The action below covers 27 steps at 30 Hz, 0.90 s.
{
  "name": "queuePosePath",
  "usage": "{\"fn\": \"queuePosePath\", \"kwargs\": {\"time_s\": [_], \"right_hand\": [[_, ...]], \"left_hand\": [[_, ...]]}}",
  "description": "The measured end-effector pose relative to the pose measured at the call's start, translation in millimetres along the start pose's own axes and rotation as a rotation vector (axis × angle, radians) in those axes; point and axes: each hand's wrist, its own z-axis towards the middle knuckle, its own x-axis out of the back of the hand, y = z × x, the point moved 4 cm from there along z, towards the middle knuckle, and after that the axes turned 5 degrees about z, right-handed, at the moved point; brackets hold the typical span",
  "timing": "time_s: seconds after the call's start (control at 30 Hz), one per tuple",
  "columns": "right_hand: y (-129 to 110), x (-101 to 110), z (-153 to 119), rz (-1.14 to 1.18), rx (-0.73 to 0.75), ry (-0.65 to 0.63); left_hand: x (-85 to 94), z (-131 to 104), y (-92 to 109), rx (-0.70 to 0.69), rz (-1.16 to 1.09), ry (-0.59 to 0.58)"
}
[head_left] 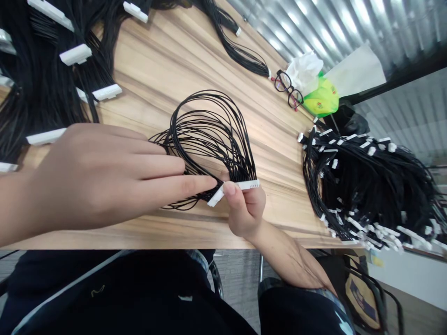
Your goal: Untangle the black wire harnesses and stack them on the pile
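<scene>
A looped wire harness (213, 125) of thin black wires is in front of me over the table. In my right hand (247, 209), thumb and fingers pinch its white connectors: one long connector (248, 184) points right, and another white connector (215, 196) slants down to the left. My left hand (132, 181) reaches across from the left, palm down, with its fingers stretched out. Its index fingertip touches the wires beside the slanted connector. The left thumb is hidden, and some wires pass behind the fingers.
Black wire bundles with white connectors (76, 55) cover the table's left side. A large heap of harnesses (366, 186) lies right. At the back are another wire bundle (240, 53), glasses (288, 88) and a green packet (321, 97). The wooden table's (167, 237) front edge is close to my lap.
</scene>
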Motion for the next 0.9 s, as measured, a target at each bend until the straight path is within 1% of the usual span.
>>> {"fn": "queuePosePath", "kwargs": {"time_s": [0.03, 0.07, 0.1, 0.13, 0.2, 0.27, 0.3, 0.33, 0.37, 0.5, 0.53, 0.6, 0.7, 0.77, 0.9], "right_hand": [[-0.8, 0.0, 1.4, -0.009, 0.008, -0.01], [-1.9, -0.1, 3.1, -0.022, 0.019, -0.025], [-3.3, -0.4, 4.9, -0.037, 0.036, -0.047], [-4.9, -0.9, 6.8, -0.054, 0.055, -0.079], [-8.0, -2.6, 9.7, -0.09, 0.099, -0.153], [-11.0, -4.0, 11.6, -0.122, 0.154, -0.207], [-12.3, -4.3, 12.2, -0.134, 0.177, -0.219], [-13.5, -4.2, 12.8, -0.143, 0.194, -0.22], [-14.5, -4.2, 13.3, -0.151, 0.207, -0.219], [-17.6, -4.8, 14.5, -0.207, 0.208, -0.233], [-17.8, -4.8, 14.5, -0.216, 0.201, -0.227], [-16.6, -3.2, 14.1, -0.209, 0.176, -0.177], [-10.1, 0.2, 12.0, -0.151, 0.121, -0.09], [-4.3, 2.1, 10.3, -0.094, 0.079, -0.067], [4.0, 3.9, 8.0, -0.035, -0.017, -0.074]], "left_hand": [[2.0, 3.1, 5.1, -0.079, 0.035, 0.023], [3.6, 6.4, 8.9, -0.124, 0.058, 0.039], [4.2, 9.8, 11.1, -0.131, 0.05, 0.031], [4.1, 13.2, 11.7, -0.099, 0.0, 0.006], [0.9, 18.3, 11.7, -0.014, -0.156, -0.105], [-4.1, 20.6, 13.0, 0.04, -0.287, -0.234], [-6.1, 21.3, 14.1, 0.049, -0.319, -0.281], [-7.2, 22.0, 15.1, 0.054, -0.318, -0.301], [-7.1, 23.0, 16.5, 0.038, -0.289, -0.29], [2.8, 26.6, 24.7, -0.126, -0.022, -0.072], [5.3, 26.2, 26.6, -0.176, 0.035, -0.044], [8.7, 24.3, 28.6, -0.245, 0.109, -0.053], [12.5, 20.5, 29.8, -0.284, 0.114, -0.107], [14.3, 17.7, 34.1, -0.335, 0.045, -0.114], [15.1, 10.0, 49.4, -0.487, -0.171, -0.137]]}}
